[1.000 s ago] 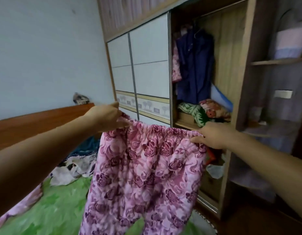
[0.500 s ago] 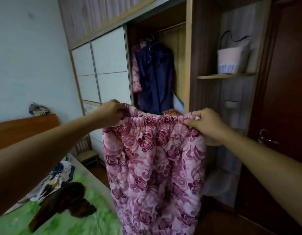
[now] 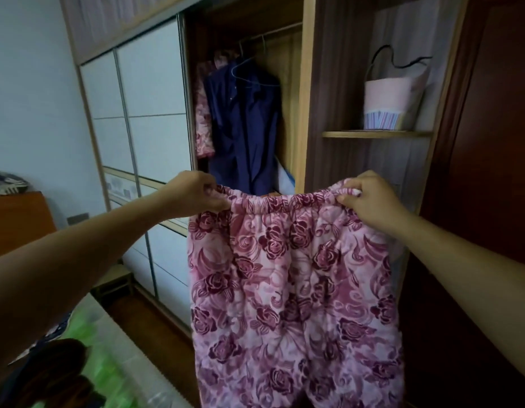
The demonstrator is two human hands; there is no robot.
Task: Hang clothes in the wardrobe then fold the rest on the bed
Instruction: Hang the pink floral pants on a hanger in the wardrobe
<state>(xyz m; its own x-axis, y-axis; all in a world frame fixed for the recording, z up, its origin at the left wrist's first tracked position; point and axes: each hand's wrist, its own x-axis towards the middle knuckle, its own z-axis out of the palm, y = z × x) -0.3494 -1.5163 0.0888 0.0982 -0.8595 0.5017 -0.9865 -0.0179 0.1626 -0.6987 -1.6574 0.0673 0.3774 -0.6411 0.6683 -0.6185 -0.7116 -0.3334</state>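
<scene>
Pink quilted trousers with a dark rose print point(image 3: 290, 290) hang full length in front of me, held up by the elastic waistband. My left hand point(image 3: 196, 195) pinches the waistband's left end and my right hand point(image 3: 370, 198) grips its right end, stretching it flat. Behind them the wardrobe point(image 3: 302, 113) stands open, with a dark blue shirt point(image 3: 243, 128) on a hanger and a pink floral garment point(image 3: 204, 113) beside it on the rail. The bed point(image 3: 87, 357) with a green sheet lies at the lower left, with dark clothes point(image 3: 55, 375) on it.
White sliding wardrobe doors point(image 3: 137, 113) fill the left half. A pink bag point(image 3: 388, 101) stands on a side shelf point(image 3: 376, 134) at the right, next to a dark wooden door point(image 3: 497, 142). A wooden headboard point(image 3: 17, 219) is at the far left. A low stool point(image 3: 114, 281) stands by the bed.
My view has turned right from the bed toward the open wardrobe and has moved closer. Both hands keep hold of the waistband, now held a little wider and flatter.
</scene>
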